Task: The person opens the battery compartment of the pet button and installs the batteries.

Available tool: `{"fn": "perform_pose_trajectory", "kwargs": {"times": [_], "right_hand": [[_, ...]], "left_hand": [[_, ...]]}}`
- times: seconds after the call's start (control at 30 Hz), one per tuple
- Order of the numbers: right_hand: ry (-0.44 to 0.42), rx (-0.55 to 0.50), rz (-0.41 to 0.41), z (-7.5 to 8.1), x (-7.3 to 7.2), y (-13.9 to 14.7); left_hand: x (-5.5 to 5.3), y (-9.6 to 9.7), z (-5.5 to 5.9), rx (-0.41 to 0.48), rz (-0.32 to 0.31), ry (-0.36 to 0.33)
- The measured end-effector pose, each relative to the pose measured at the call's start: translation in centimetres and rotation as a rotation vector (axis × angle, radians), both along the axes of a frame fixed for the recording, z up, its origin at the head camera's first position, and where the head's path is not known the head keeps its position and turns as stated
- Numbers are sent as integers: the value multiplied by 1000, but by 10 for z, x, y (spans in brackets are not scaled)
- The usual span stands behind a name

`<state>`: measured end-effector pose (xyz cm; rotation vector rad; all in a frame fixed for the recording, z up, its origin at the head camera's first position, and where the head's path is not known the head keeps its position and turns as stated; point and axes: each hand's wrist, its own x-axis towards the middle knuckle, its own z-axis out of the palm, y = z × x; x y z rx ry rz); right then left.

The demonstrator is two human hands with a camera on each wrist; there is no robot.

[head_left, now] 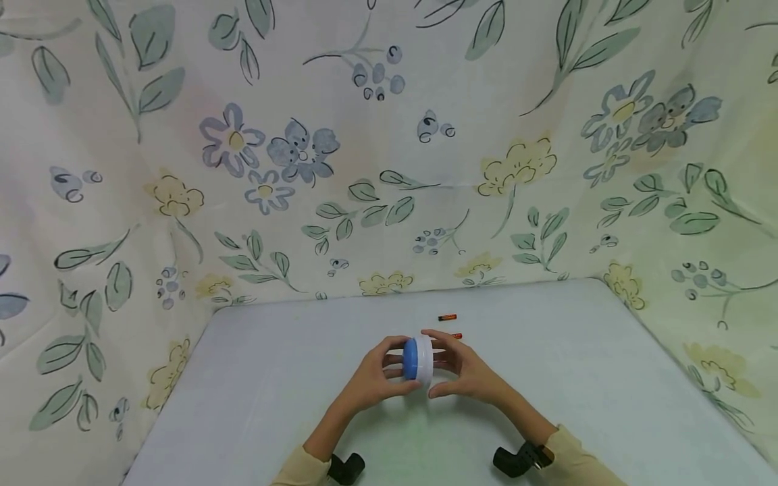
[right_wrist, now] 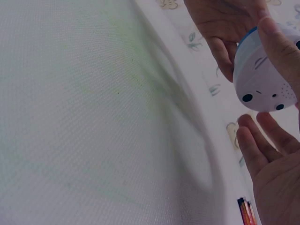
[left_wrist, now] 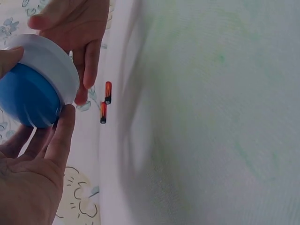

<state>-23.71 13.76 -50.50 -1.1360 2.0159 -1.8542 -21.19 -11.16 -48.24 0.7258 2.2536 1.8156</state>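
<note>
A round device [head_left: 418, 359] with a blue dome and a white base is held up above the table, tilted on its side. My left hand [head_left: 372, 379] grips it, thumb on the near side and fingers round the far side. The right hand [head_left: 473, 375] is spread beside the white base, its fingers fairly straight; whether it touches the base is hard to tell. In the right wrist view, the white underside [right_wrist: 265, 86] shows dark round feet, small holes and a cluster of dots. The blue dome [left_wrist: 29, 96] faces the left palm.
Two small orange-and-black batteries, a farther battery [head_left: 447, 317] and a nearer battery [head_left: 457, 335], lie on the white table [head_left: 273, 358] beyond the hands. A flower-printed cloth [head_left: 340, 243] stands round the back and sides. Each wrist carries a black camera mount [head_left: 515, 462].
</note>
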Motion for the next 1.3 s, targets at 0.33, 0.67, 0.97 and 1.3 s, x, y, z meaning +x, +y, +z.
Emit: {"fn": "perform_pose_trajectory", "kwargs": {"times": [0.33,0.67,0.97,1.3], "right_hand": [[-2,0,-16,1,2,-4],[22,26,-30,5,4,-6],[35,71,-70,6,6,-6],[63,96,-91,4,7,-3]], "left_hand": [[0,1,3,53,-47,-8],[1,-1,4,8,0,16],[3,-2,4,13,-28,33],[4,-2,5,-5,-71,41]]}}
